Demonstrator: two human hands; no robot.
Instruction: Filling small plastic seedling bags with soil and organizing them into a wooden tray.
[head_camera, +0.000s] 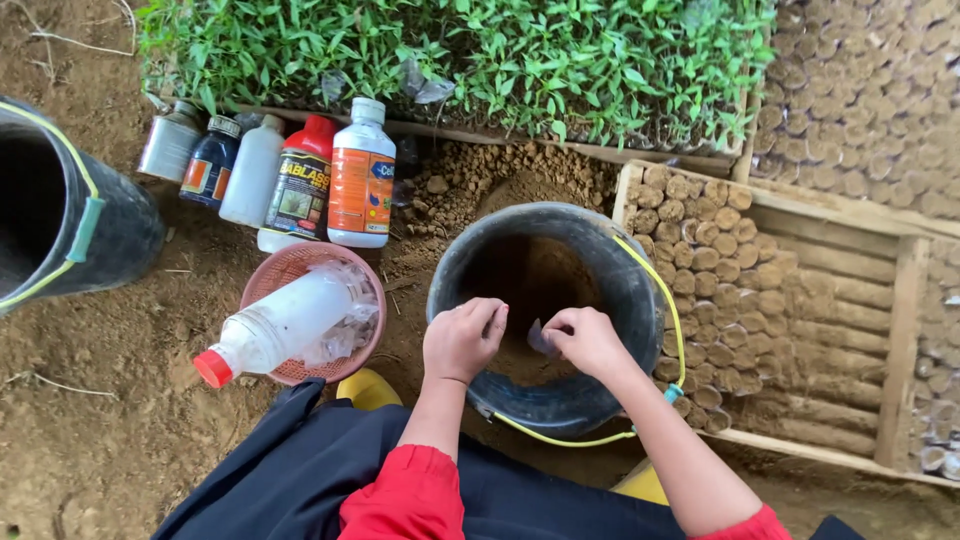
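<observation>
Head view: both hands over black bucket on bare soil.

Both hands, left and right, over soil-filled bucket; right pinches small bag. Bottles at 11 o'clock.

Five bottles stand in a row below the seedlings: a grey can, a dark bottle with an orange label, a plain white bottle, a red-capped bottle with a dark label, and a white bottle with an orange label. Another white bottle (red cap) lies in a pink basket.
</observation>
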